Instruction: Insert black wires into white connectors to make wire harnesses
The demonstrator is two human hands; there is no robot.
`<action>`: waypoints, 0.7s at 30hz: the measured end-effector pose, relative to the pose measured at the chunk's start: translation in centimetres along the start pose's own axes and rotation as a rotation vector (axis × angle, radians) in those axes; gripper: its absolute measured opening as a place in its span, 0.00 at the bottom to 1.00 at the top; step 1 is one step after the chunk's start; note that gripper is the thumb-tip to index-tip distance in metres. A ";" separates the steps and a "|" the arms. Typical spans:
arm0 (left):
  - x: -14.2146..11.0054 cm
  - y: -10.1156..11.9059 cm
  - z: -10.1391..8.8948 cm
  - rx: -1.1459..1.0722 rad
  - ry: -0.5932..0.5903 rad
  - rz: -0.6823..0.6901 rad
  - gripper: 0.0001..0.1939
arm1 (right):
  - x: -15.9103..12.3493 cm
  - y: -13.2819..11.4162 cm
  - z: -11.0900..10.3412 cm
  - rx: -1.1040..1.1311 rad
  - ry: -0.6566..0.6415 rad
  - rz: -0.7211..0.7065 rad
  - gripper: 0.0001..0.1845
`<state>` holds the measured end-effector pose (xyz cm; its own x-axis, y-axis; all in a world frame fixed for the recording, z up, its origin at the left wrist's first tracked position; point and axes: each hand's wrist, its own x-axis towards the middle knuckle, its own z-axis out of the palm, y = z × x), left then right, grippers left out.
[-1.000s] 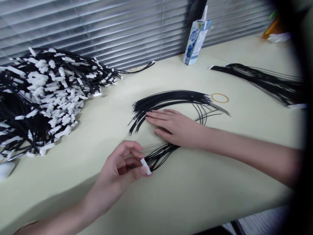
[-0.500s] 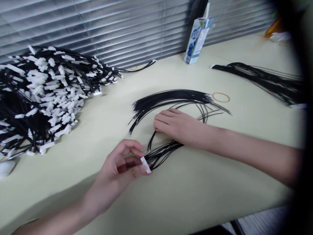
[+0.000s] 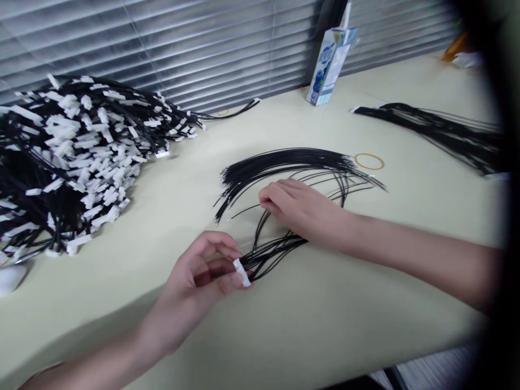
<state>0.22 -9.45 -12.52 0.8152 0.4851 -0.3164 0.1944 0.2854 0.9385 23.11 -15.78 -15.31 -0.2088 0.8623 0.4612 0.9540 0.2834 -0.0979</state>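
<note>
Between the thumb and fingers of my left hand (image 3: 209, 268) is a white connector (image 3: 242, 272). Several black wires (image 3: 276, 249) run from it to the right and pass under my right wrist. My right hand (image 3: 288, 203) is closed, its fingertips pinching a single black wire (image 3: 246, 210) whose thin end sticks out to the left. Just behind that hand lies a bundle of loose black wires (image 3: 284, 158) with bare metal tips at both ends. A few stray wires curve out from under the right hand.
A large heap of black cables with white connectors (image 3: 97, 146) lies at the left. A rubber band (image 3: 369, 161) rests beside the wire bundle. Farther back stand a drink carton (image 3: 328, 67) and the window blinds (image 3: 219, 49). More black cables (image 3: 434, 130) lie at the right.
My right hand has lifted slightly and moved a little right. A single wire now pokes out left of its fingers. My left hand keeps the connector in place.
</note>
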 end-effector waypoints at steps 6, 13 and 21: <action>0.1 -0.1 -0.1 -0.058 -0.013 0.027 0.12 | 0.1 -1.7 -1.9 0.278 0.238 -0.065 0.07; 0.2 0.0 -0.2 -0.146 -0.015 0.031 0.13 | -0.1 -3.7 -3.1 0.415 0.267 -0.025 0.05; 0.1 0.0 -0.2 -0.192 -0.008 0.008 0.14 | -0.6 -3.6 -2.5 0.301 0.241 -0.073 0.03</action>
<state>0.14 -9.22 -12.56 0.8209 0.4813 -0.3074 0.0812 0.4345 0.8970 20.36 -18.38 -12.98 -0.1834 0.7224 0.6667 0.8253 0.4816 -0.2949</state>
